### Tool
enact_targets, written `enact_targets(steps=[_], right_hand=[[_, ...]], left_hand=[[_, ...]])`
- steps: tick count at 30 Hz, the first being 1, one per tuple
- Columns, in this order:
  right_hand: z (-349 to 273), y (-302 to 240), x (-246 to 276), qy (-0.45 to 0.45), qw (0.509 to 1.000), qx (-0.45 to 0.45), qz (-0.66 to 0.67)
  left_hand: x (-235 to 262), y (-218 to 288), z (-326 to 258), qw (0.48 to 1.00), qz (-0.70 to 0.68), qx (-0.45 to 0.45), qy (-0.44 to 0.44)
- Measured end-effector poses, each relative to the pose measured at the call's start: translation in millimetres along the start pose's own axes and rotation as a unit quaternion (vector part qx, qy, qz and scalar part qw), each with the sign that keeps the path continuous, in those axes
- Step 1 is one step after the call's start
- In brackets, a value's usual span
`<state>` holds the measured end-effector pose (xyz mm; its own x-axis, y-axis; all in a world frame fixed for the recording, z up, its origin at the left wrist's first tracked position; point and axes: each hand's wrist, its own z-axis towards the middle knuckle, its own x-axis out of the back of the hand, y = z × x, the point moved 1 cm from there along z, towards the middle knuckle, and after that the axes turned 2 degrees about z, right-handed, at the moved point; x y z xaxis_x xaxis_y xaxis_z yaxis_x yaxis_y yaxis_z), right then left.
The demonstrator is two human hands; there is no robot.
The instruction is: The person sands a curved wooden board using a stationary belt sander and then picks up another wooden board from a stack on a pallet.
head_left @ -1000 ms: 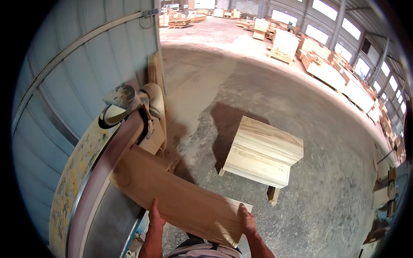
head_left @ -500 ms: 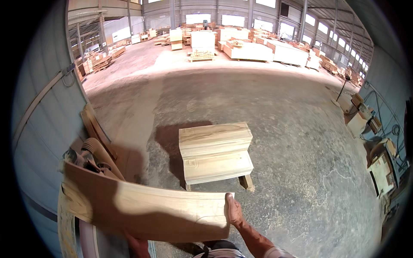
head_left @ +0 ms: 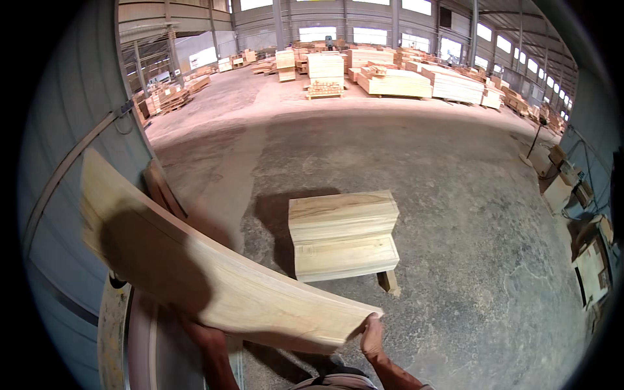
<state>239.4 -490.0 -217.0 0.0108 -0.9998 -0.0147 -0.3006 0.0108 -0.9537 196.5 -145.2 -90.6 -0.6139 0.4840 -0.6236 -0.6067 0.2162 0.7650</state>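
Note:
A long, pale wooden board [head_left: 260, 296] slants across in front of me, its left end high and its right end low. My right hand [head_left: 372, 337] is closed on the right end, at the corner. My left hand [head_left: 207, 339] grips the lower edge left of the middle, its fingers partly hidden behind the board. Beyond the board, two stepped stacks of similar boards [head_left: 344, 257] lie on the floor upon a wooden bearer [head_left: 389, 283]. A dark shadow falls over the left part of the held board.
At the lower left stands a worn machine or bench edge [head_left: 112, 338], beside a metal wall [head_left: 58, 195]. Dark planks [head_left: 162, 188] lean there. Boxes and wood pieces [head_left: 562, 185] line the right wall. Several timber stacks [head_left: 393, 83] stand far back.
The board has tilted: its left end rose and its right end dropped and swung right. Both hands stayed on it. My view has turned slightly left.

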Motion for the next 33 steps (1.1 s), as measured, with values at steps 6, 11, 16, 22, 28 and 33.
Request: enact_targets(steps=[6,11,16,22,28,33], right_hand=[[21,38,4,0.044,0.993,0.111,-0.024],[17,-86,65,0.182,0.938,0.287,0.071],[-19,-189,96,0.267,0.807,0.524,0.045],[-68,-231,138,0.353,0.723,0.556,-0.21],[-69,-220,138,0.172,0.938,0.275,-0.123],[-46,-134,228,0.083,0.965,0.248,0.006]], left_hand=[[-17,28,28,0.998,0.057,0.002,0.039],[-40,12,28,0.967,0.239,-0.042,-0.08],[-75,-17,-2,0.877,0.391,-0.071,-0.271],[-121,-38,-67,0.743,0.465,-0.056,-0.478],[-139,-29,-84,0.649,0.444,-0.198,-0.585],[-164,-35,-96,0.544,0.486,-0.117,-0.674]])
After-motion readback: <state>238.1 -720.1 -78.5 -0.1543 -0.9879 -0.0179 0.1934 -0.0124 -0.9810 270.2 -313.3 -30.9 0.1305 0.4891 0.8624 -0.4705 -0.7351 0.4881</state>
